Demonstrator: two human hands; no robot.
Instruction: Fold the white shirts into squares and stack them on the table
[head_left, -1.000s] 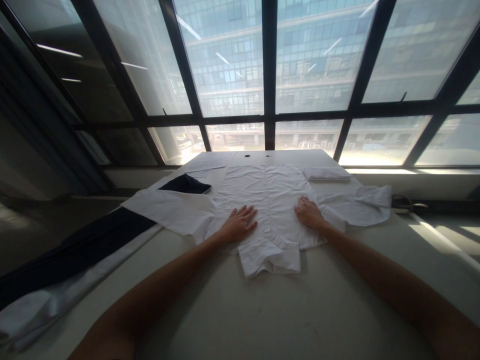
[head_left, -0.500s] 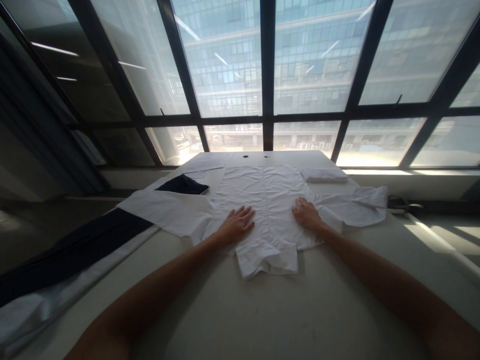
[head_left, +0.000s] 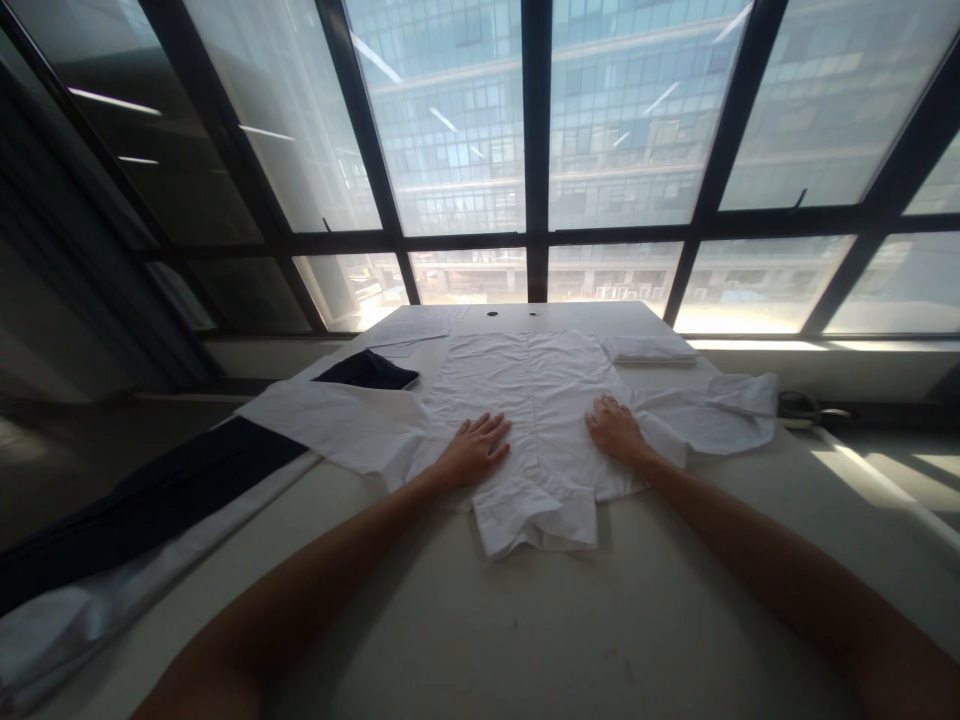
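A white shirt [head_left: 525,400] lies spread on the white table [head_left: 540,620], its collar end nearest me and its sleeves stretched out to both sides. Creases run across its body, and a seam or placket line goes down the middle. My left hand [head_left: 474,448] rests flat on the left part of the shirt with fingers apart. On the right part, my right hand [head_left: 613,428] lies palm down, fingers extended and slightly bent. Neither hand grips the cloth.
Dark folded cloth [head_left: 366,370] sits at the left beyond the sleeve. A folded white cloth [head_left: 652,349] lies at the back right. Dark fabric [head_left: 165,490] and white fabric hang along the table's left edge. Papers [head_left: 420,325] lie at the far left. Large windows stand behind.
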